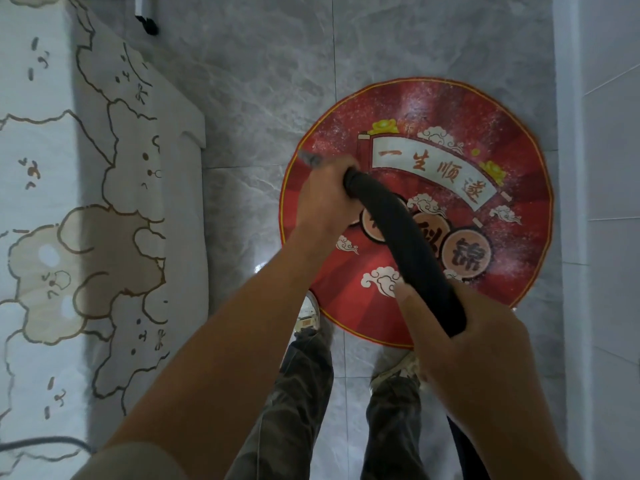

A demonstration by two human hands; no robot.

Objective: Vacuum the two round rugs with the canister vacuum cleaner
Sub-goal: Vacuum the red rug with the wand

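Red and round, the rug [519, 140] lies flat on the grey tile floor [259, 98], between the bed [52, 168] with its bear-print sheet and the white wall [606, 133]. Only this one rug shows; the second rug and the canister are out of view.

The black hose [415, 244] arcs across the middle of the rug. The left hand [323, 199] is curled round its front end, just behind the grey nozzle [309, 157]. The nozzle points down at the rug's left rim, but I cannot tell whether the tip touches the pile. The right hand [485, 358] wraps the hose lower down, fingers closed round it, near the rug's near edge. The shoes [309, 311] stand at that edge, one toe at the rim.

Pale specks cover much of the rug's upper and right parts, so most of the surface looks undone, and the step in hand seems to be working the left rim.

To do it well, the left hand should hold the tip low and flat to the pile and draw it in slow, overlapping strokes from the rim inward. Suction may lift a thin rug like this, so a foot on the near edge would pin it. The right hand should feed slack so the hose does not drag across cleaned areas.
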